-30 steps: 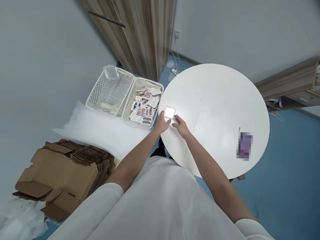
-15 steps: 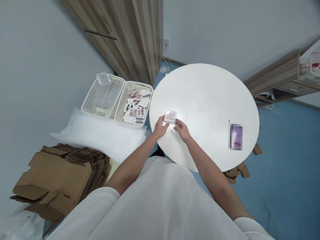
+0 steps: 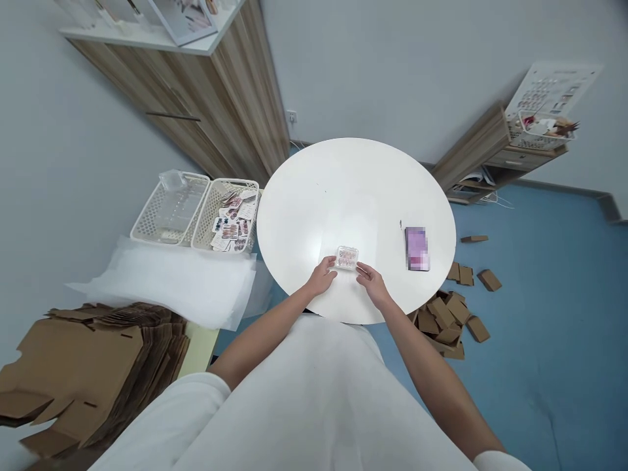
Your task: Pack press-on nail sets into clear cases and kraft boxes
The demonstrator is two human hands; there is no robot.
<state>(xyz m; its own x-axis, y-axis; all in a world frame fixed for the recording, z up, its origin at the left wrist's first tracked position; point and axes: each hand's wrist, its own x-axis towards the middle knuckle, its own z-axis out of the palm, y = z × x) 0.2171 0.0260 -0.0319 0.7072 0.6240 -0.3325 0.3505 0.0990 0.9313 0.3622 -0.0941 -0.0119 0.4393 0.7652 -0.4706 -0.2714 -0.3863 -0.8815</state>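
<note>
A small clear plastic box (image 3: 347, 258) with rows of pinkish pieces inside, which look like press-on nails, is between my two hands at the near part of the round white table (image 3: 294, 196). My left hand (image 3: 322, 277) has its fingertips on the box's left edge, thumb lower down. Opposite it, my right hand (image 3: 373, 286) touches the right edge with its fingertips, its thumb apart from them. Whether the box rests on the tabletop or is slightly raised is hard to see.
Left of the table stand a basket of clear boxes (image 3: 171, 212) and a basket of nail cards (image 3: 230, 226). Nearer me are white foam sheets (image 3: 181, 275) and flattened cardboard (image 3: 83, 366). A purple pack (image 3: 417, 250) lies on the table's right. Small cartons (image 3: 444, 314) litter the floor.
The view has tilted up and shifted, showing more of the cabinet top and right shelf. The plastic box, still between both hands, appears nearer the table's front edge.
</note>
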